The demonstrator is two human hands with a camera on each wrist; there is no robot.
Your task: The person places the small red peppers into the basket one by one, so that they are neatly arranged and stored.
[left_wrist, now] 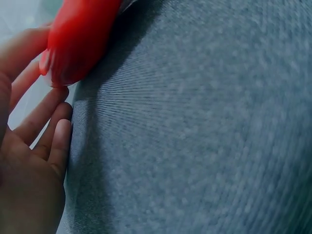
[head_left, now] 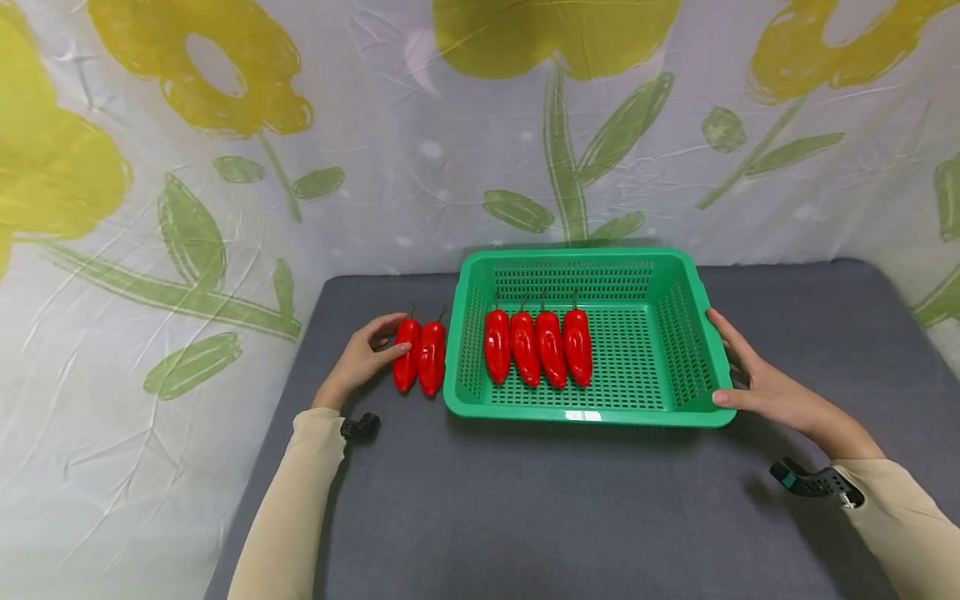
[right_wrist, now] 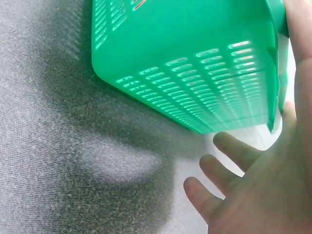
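Two glossy red chili peppers lie side by side left of a green plastic basket (head_left: 600,414). My left hand (head_left: 363,358) holds the outer chili pepper (head_left: 406,372), its thumb across the top and index finger near the stem end. The left wrist view shows that pepper (left_wrist: 80,41) between thumb and index, the other fingers (left_wrist: 61,141) stretched out below it. Beside it, the second chili pepper (head_left: 431,360) is next to the basket wall. My right hand (head_left: 765,383) touches the basket's right rim with thumb and index; its remaining fingers (right_wrist: 222,173) spread beneath the rim, outside the slotted wall.
Several more red chili peppers (head_left: 550,348) stand in a row in the basket's left half, stems toward the back. Bare basket floor (head_left: 622,358) shows to their right. The table (head_left: 555,508) has a dark grey cloth. A flower-printed curtain (head_left: 405,175) hangs right behind the basket.
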